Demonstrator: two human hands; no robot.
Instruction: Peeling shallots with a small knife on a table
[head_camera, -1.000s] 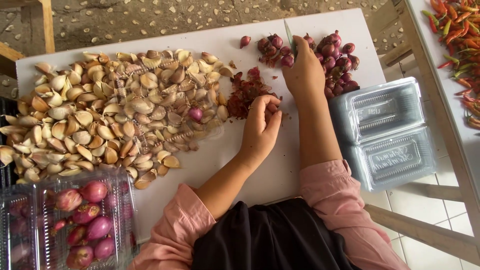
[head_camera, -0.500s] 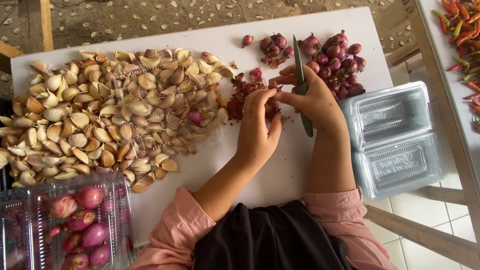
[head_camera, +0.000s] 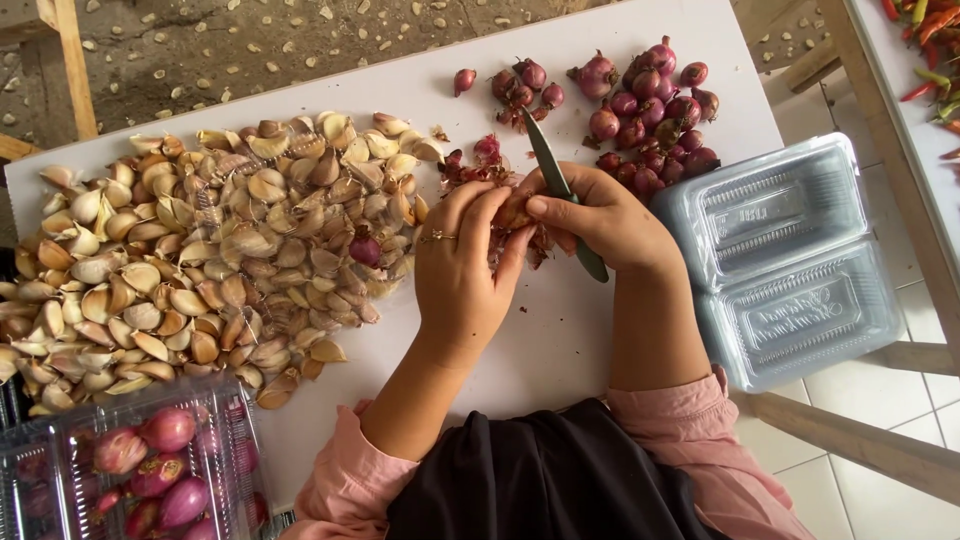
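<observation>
Left hand (head_camera: 462, 268): fingers curled, pinching the shallot (head_camera: 516, 212).
Right hand (head_camera: 600, 222): fingers closed round the knife (head_camera: 560, 190), thumb on the shallot.
Shallot: between both hands' fingertips.
Garlic cloves (head_camera: 200, 250): left of fingers.

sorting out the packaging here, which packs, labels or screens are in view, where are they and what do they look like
Empty clear plastic clamshell box: right edge of the white table, lying open, rectangular, embossed lid, no colour.
Clear plastic box of peeled shallots: bottom left corner, rectangular, shut, purple-pink bulbs showing through.
No paper labels, signs or screens visible.
</observation>
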